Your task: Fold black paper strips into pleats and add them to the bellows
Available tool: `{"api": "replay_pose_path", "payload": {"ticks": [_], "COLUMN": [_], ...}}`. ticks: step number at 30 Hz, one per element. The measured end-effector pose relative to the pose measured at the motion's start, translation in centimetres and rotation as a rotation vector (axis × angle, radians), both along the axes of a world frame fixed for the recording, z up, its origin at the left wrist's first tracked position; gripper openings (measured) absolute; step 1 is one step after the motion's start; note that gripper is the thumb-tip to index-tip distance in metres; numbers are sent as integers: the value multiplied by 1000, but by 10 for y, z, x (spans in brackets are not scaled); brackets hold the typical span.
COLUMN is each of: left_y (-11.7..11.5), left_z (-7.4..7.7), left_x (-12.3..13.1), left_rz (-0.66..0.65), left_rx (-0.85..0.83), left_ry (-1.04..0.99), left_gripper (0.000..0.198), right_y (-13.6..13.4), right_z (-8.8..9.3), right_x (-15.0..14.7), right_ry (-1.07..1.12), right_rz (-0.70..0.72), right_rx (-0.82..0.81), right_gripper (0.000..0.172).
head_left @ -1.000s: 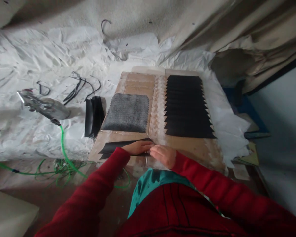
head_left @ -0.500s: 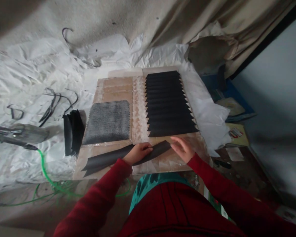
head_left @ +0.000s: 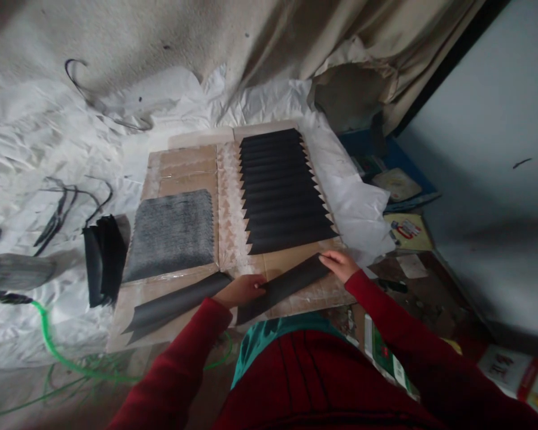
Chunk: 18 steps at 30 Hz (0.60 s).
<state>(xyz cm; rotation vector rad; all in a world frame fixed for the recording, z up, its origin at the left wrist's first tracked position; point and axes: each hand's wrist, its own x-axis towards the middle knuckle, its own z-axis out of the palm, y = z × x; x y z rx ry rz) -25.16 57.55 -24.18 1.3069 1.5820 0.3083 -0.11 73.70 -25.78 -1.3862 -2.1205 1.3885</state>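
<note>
A long black strip (head_left: 287,285) lies slanted across the near edge of a cardboard sheet (head_left: 179,164). My left hand (head_left: 242,289) presses on its lower left part, fingers flat on it. My right hand (head_left: 343,264) holds its upper right end. A second black strip (head_left: 174,303) lies to the left of my left hand on the cardboard. Just beyond my hands, several black strips (head_left: 284,191) lie overlapped in a stepped row on the right half of the cardboard. A grey fuzzy patch (head_left: 173,234) covers the left half.
A small pile of black strips (head_left: 102,258) stands left of the cardboard on crumpled white sheeting (head_left: 36,137). A green hose (head_left: 54,343) runs from a metal tool (head_left: 9,275) at the far left. Papers and packets (head_left: 401,206) clutter the floor at right.
The view has swung right. My right hand has slid out along the strip to its far right end, and the strip now lies further right. My left hand stays pressed on it.
</note>
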Motion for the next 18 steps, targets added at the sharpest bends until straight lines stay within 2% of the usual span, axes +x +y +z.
{"api": "replay_pose_path", "payload": {"ticks": [2,5,10,12,14,18], "left_y": [-6,-6,21,35,47,56], "left_z": [-6,-10,-8,-8,-12,-29], "left_x": [-5,-8,-8,-9,-11,-12], "left_rz": [31,179,530,622,648,578], "left_rx": [-41,-13,132,165,187,161], "left_ry": [-49,-107,33,80,133,227], "left_gripper": [19,25,31,34,34,26], "right_y": [10,23,47,57,67,79], "right_z": [-6,-12,-12,-11,-12,-20], "right_x": [14,26,25,21,18,14], "right_ry": [-47,-112,-148,-161,-199,-367], "right_rz": [-19,-53,-122,-134,-132,-87], "right_rx": [0,40,137,204,246,222], "right_gripper": [39,41,40,38,36,29]}}
